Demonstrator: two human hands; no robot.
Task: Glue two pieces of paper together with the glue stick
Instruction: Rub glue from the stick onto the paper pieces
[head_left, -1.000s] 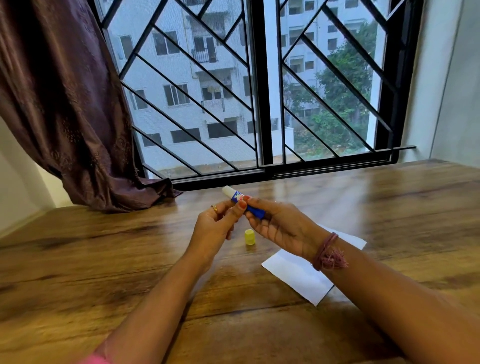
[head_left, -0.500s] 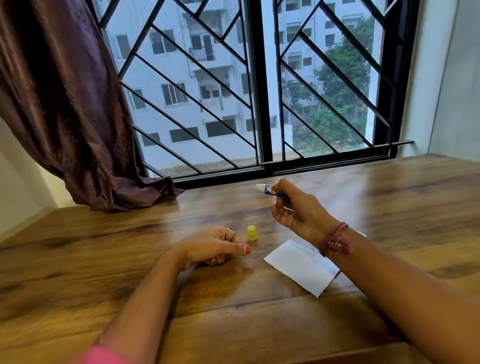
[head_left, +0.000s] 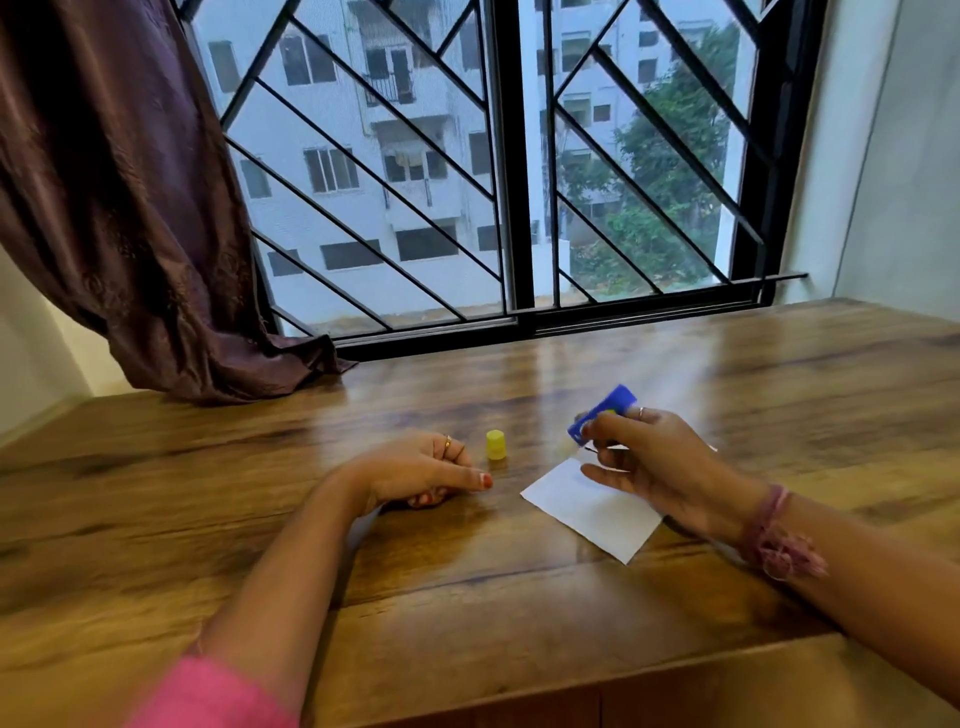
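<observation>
My right hand (head_left: 660, 462) holds the blue glue stick (head_left: 602, 413) in its fingertips, tilted and blurred, just above the far corner of the white paper (head_left: 592, 506). The paper lies flat on the wooden table (head_left: 467, 597), partly under that hand. The stick's yellow cap (head_left: 495, 445) stands upright on the table, left of the paper. My left hand (head_left: 421, 470) rests on the table beside the cap, fingers loosely curled and holding nothing. Whether a second sheet lies under the first I cannot tell.
A barred window (head_left: 509, 171) runs along the table's far edge. A brown curtain (head_left: 119, 208) hangs at the far left and drapes onto the tabletop. A wall (head_left: 893, 156) closes the right side.
My left hand let go of the glue stick and settled on the table by the cap. My right hand turned the stick over and brought it rightward and down toward the paper.
</observation>
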